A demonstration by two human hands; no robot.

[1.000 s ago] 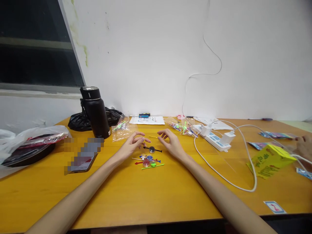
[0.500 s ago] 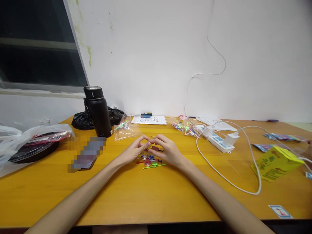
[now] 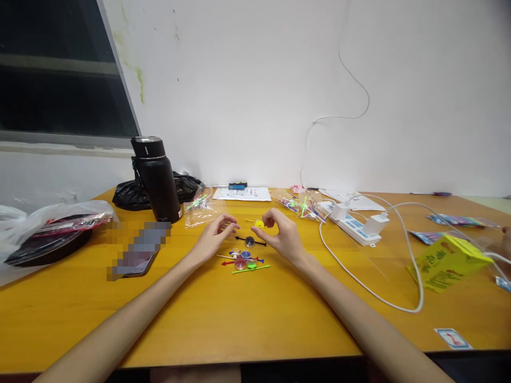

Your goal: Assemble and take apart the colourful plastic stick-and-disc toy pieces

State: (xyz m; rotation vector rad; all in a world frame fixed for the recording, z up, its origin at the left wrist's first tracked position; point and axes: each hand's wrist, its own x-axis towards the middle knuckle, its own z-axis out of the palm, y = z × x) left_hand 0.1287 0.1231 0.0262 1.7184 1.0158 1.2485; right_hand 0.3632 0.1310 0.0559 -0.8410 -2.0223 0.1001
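My right hand pinches a small round yellow piece between thumb and fingertips. My left hand hovers to the left with curled fingers, thumb apart, holding nothing. A thin yellow stick lies just left of the yellow piece, partly hidden. Between the hands is a black arrow-ended stick with a clear suction cup. Nearer to me lie a blue disc piece, a red arrow piece with a round cup, a green stick piece and a thin white stick, bunched together.
A black bottle and a phone stand and lie at left, beside a white plastic bag. Small clear bags of parts lie at the back. A power strip, looping white cable and yellow box occupy the right.
My hands have drawn apart. The yellow piece has gone right with my right hand, and my left hand has let go of it. The black arrow piece shows more fully.
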